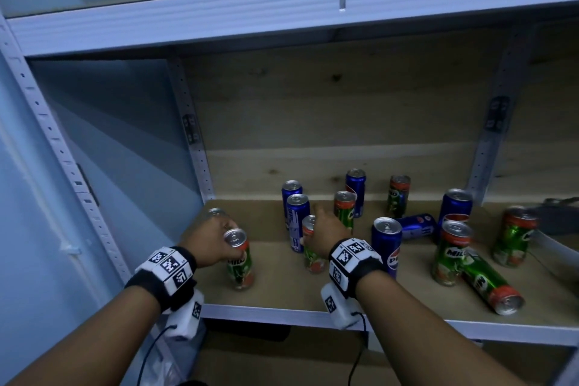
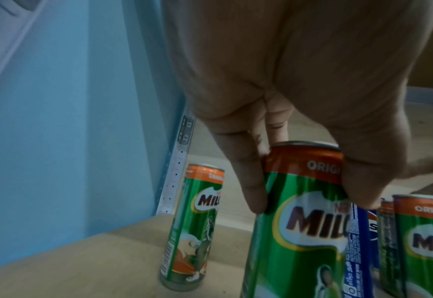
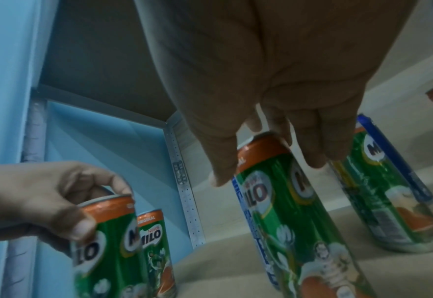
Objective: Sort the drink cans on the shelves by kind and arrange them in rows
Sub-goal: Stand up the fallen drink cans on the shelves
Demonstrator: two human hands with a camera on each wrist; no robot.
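A: So, where do the two nearest cans stand?

B: One Milo can (image 2: 299,217) stands upright near the front left of the wooden shelf (image 1: 282,288). The left hand (image 1: 208,236) has it by the orange top band, thumb on one side and fingers on the other, a curled grip round the rim. A second Milo can (image 1: 312,249) stands upright just to its right, and the right hand (image 1: 326,230) comes down over its top, fingers curved round the upper part.

A: Anything behind the left one?

B: Yes, a third Milo can (image 2: 195,227) stands upright behind it, close to the shelf's back left corner post.

A: And further out?

B: Upright blue Pepsi cans (image 1: 386,244) and more green cans stand mixed across the middle and right. A blue can (image 1: 418,226) lies on its side behind, and a green can (image 1: 492,287) lies on its side near the front edge at the right. On the shelf above (image 1: 282,12), green and blue cans stand together.
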